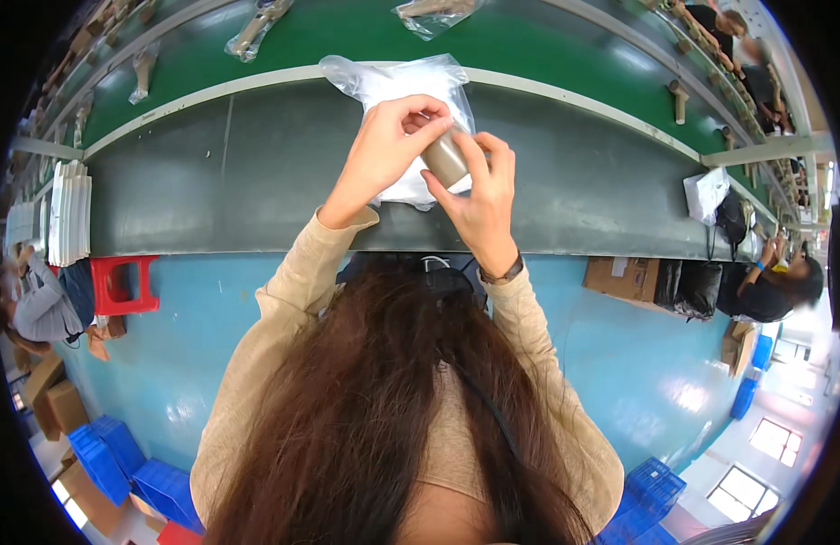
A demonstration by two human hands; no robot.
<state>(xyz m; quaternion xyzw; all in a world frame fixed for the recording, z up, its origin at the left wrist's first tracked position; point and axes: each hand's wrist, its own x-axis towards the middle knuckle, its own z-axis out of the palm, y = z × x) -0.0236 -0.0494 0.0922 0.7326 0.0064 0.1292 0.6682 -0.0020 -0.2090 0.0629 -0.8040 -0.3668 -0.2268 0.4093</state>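
A short grey-beige cylinder with a smooth surface is held up over the bench in both hands, tilted. My right hand grips it from the right, thumb at its lower end and fingers along its side. My left hand is closed at its upper left end, thumb and curled fingers pressed there; what lies under those fingertips is hidden. Beneath the hands, a stack of clear and white plastic bags lies on the dark bench top, reaching its far edge.
Beyond the bench runs a green conveyor with bagged parts and a beige tool-shaped part. White sheets stand at the left end, above a red stool. A white bag and cardboard box are right. People work at both sides.
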